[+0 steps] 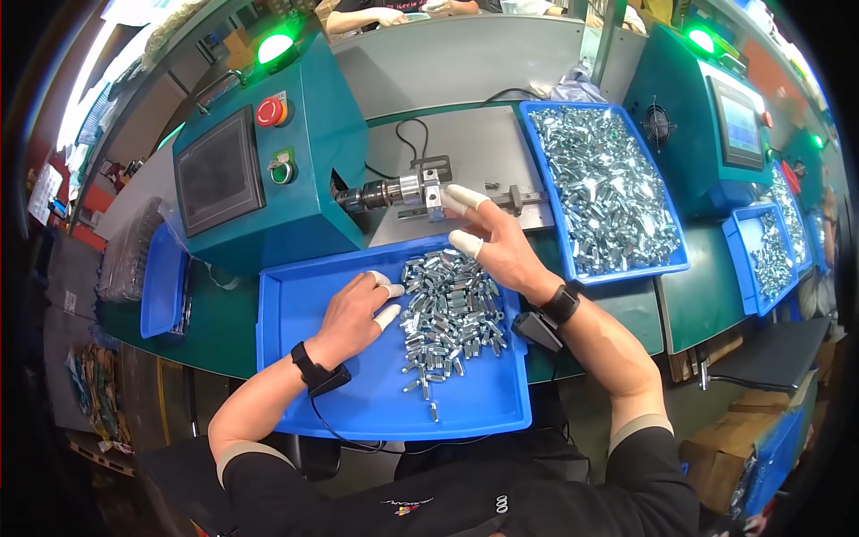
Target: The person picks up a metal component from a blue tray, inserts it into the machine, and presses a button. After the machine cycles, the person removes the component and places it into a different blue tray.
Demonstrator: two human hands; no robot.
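Observation:
My right hand (pixel 510 246) reaches to the metal fixture (pixel 433 192) at the end of the machine's spindle (pixel 380 193). White finger cots cover its thumb and fingertips. The index and middle fingertips are at the fixture's right side, with the thumb apart below; no part shows between them. Over the blue tray (pixel 313 268) in front of me, my left hand (pixel 351 313) rests with bent, slightly parted fingers, also in cots. Its fingertips meet the left edge of a pile of small silvery metal parts (pixel 452 309). Nothing visible is held in it.
A teal machine (pixel 313 116) with a dark screen and red button stands at left. Beyond my right hand, a larger blue tray (pixel 684 259) holds many similar parts. A second teal machine (pixel 680 152) is farther right. Another blue tray (pixel 161 286) lies left. People sit behind the grey partition (pixel 465 63).

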